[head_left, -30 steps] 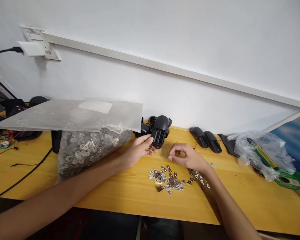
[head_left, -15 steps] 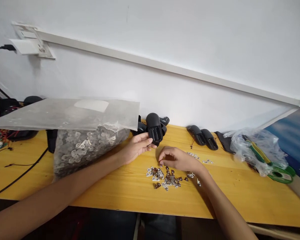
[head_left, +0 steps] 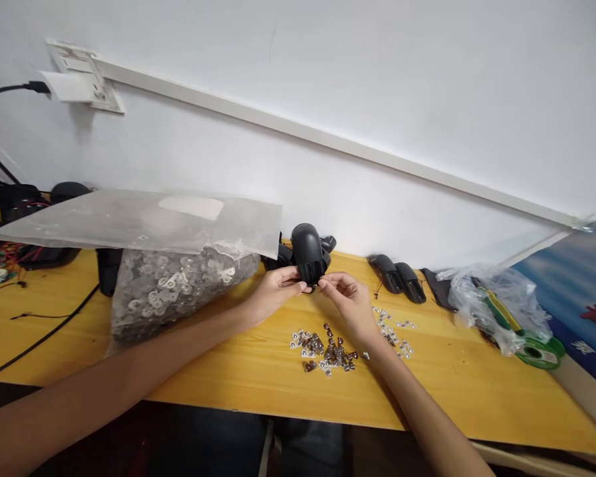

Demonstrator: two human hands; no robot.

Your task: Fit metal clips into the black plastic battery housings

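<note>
My left hand grips a black plastic housing by its lower left edge, thumb in front. The housing is tilted, its rounded top up and its open battery compartment low and facing me. At its lower right corner, the fingers of my right hand are pinched together at the compartment edge; whatever is between them is too small to make out. Below both hands lies a loose pile of small metal battery contacts, some silvery and some brownish. More small metal contacts are scattered to the right, partly behind my right forearm.
A clear plastic bag full of metal pieces stands at left. Two black housings lie by the wall at right. Beyond them are a plastic bag, a green-and-yellow handled tool and a green spool. A black cable crosses the left side.
My right hand has risen from above the pile of metal contacts to the housing's lower right corner. The housing has tipped, so its compartment shows less. The view has shifted slightly.
</note>
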